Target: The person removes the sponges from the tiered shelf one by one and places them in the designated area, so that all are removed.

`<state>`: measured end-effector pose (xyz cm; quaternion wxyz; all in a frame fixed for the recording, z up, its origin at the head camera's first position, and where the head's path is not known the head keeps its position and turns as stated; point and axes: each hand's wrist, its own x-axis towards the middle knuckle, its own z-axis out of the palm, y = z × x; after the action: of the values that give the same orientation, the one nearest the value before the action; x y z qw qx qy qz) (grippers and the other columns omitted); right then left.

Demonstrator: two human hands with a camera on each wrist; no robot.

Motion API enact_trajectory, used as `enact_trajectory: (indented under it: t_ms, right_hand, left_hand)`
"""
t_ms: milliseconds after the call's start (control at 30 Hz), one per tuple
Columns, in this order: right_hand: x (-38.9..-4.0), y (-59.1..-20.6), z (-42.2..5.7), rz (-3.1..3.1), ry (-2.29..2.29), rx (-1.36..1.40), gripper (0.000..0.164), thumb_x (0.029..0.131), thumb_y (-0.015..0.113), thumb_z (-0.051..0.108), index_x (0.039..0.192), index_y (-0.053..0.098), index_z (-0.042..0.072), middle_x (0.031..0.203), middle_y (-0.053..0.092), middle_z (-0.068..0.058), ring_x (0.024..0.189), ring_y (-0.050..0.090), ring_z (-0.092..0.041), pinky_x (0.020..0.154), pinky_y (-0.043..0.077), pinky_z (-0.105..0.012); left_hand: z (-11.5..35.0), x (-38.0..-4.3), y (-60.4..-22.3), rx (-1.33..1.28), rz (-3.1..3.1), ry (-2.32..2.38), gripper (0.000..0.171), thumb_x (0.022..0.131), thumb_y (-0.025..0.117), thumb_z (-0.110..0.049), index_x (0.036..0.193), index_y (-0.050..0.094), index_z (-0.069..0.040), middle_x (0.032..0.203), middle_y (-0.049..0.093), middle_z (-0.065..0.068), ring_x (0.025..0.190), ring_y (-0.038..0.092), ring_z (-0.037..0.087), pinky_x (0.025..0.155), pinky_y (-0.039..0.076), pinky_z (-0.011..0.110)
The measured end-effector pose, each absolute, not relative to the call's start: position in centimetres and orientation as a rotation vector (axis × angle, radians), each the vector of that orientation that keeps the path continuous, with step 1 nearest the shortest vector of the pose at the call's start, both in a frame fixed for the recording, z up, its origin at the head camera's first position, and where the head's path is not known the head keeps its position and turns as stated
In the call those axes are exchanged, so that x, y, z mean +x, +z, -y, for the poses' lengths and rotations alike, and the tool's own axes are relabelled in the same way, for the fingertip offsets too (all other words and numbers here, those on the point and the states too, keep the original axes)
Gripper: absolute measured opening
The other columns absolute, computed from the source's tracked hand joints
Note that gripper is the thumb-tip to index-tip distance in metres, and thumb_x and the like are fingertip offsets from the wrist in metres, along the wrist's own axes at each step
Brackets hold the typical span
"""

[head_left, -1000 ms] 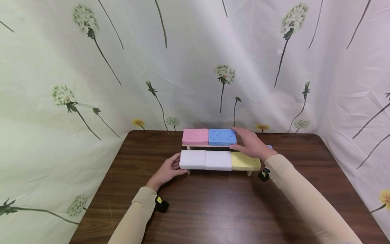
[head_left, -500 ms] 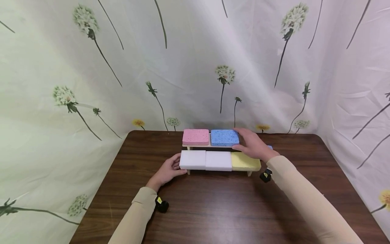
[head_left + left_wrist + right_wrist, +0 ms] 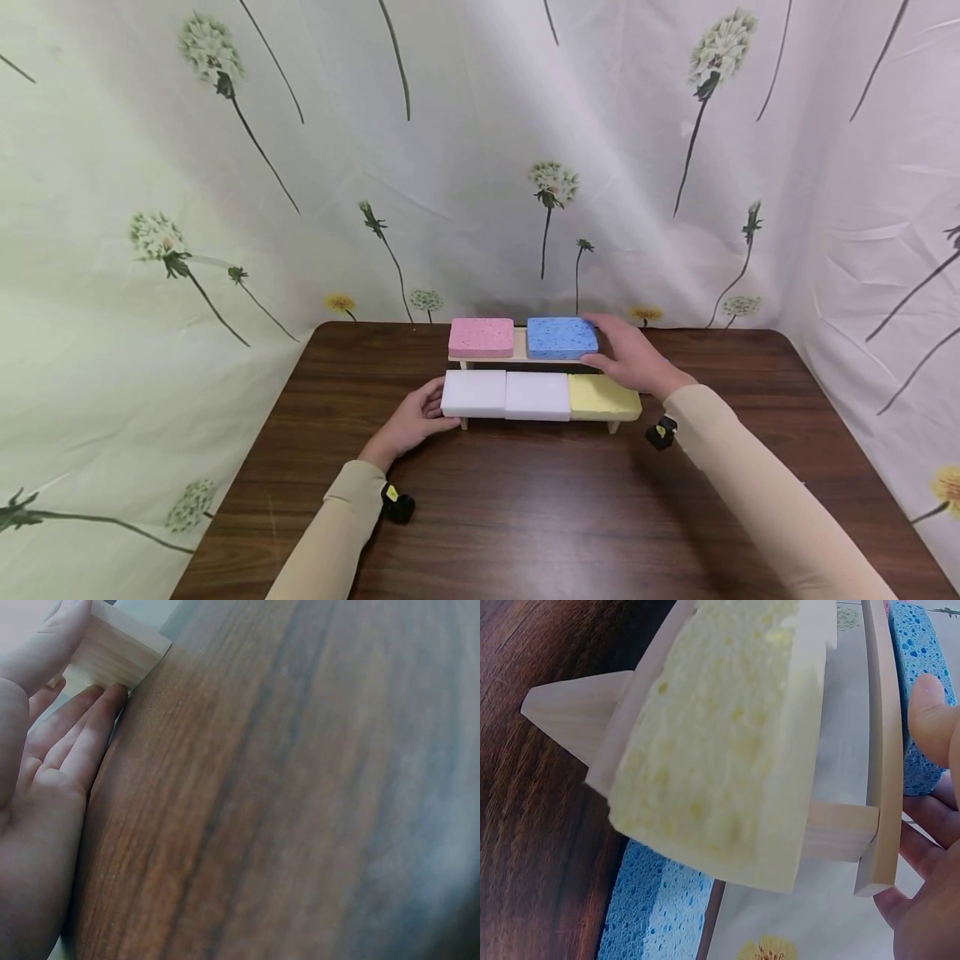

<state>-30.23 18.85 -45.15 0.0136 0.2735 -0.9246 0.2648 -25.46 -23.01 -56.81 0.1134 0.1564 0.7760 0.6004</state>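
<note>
A small two-step wooden rack (image 3: 521,343) stands on the table. On its back step lie a pink sponge (image 3: 482,337) and a blue sponge (image 3: 562,337), with bare wood between them. My right hand (image 3: 633,358) pinches the blue sponge at its right end, thumb in front; its thumb (image 3: 928,712) lies against the sponge in the right wrist view. Two white sponges (image 3: 475,392) and a yellow sponge (image 3: 604,397) fill the front step. My left hand (image 3: 408,423) holds the rack's left end, its fingers (image 3: 94,735) reaching the wood in the left wrist view.
Another blue sponge (image 3: 656,900) lies on the table beyond the rack's right end, mostly hidden by my right hand in the head view. A dandelion-print cloth (image 3: 465,167) hangs behind the table (image 3: 525,517) and along its sides.
My right hand has slid the blue sponge to the right along the back step, opening a gap from the pink sponge it was touching. My left hand has stayed in place.
</note>
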Motion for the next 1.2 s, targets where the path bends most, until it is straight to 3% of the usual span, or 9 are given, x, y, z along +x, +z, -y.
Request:
enact_trajectory:
  t_ms: [1200]
  right_hand:
    - [-29.8, -45.2, -22.4, 2.862, 0.865, 0.777, 0.068, 0.103, 0.071, 0.02, 0.159, 0.038, -0.002, 0.156, 0.046, -0.025, 0.143, 0.045, -0.044, 0.116, 0.04, -0.063]
  left_hand:
    - [22.9, -25.3, -56.7, 0.463, -2.284, 1.761, 0.083, 0.092, 0.082, -0.005, 0.16, 0.035, 0.002, 0.154, 0.05, 0.027, 0.14, 0.054, 0.038, 0.111, 0.051, 0.036]
